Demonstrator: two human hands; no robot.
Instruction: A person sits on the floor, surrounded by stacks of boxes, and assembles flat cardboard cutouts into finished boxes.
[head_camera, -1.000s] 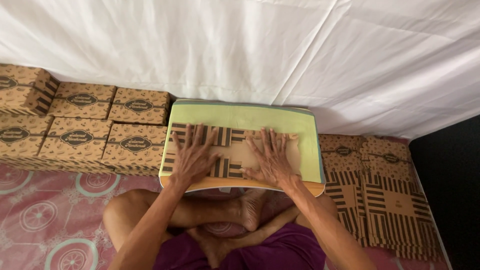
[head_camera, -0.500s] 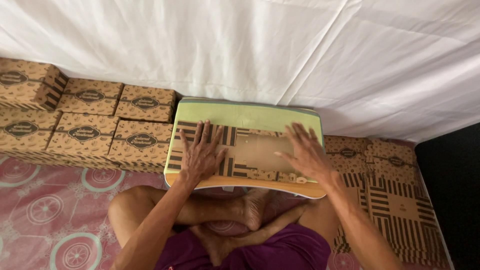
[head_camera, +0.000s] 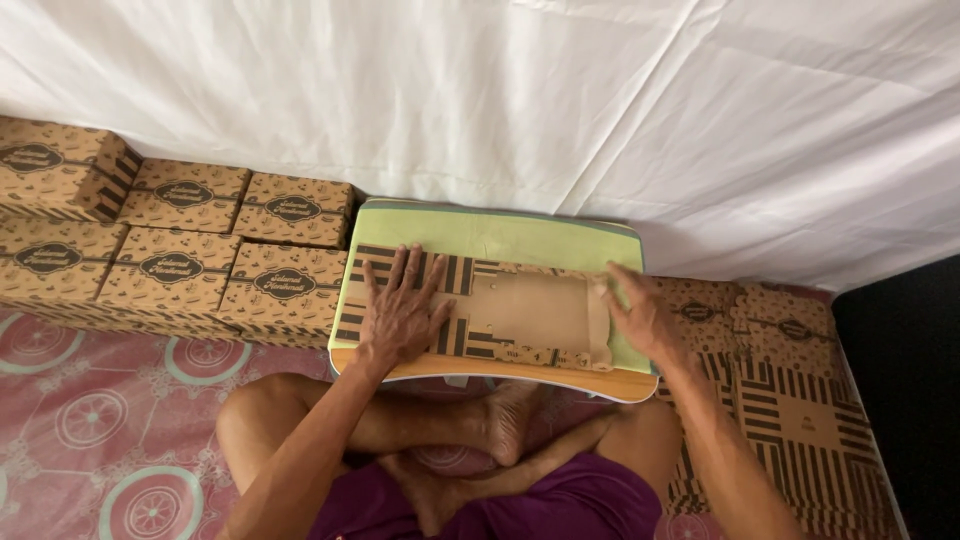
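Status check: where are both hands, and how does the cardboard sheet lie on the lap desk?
Left hand flat on cardboard sheet, fingers spread. Right hand lifting the sheet's right flap. Sheet lies on lap desk. Nothing in the way.

Bare green tray (head_camera: 500, 238) top lies open along the upper centre, above the flat carton (head_camera: 520, 315). Stacked boxes (head_camera: 190, 255) block the left of the frame; flat cartons (head_camera: 790, 400) fill the lower right, and the white sheet (head_camera: 560, 110) closes the top.

flat brown printed cardboard box blank (head_camera: 520, 312): matt, smooth | green lap tabletop (head_camera: 500, 238): smooth, wood-look edge | white backdrop sheet (head_camera: 600, 110): creased cloth | pink patterned floor mat (head_camera: 90, 400): slightly glossy
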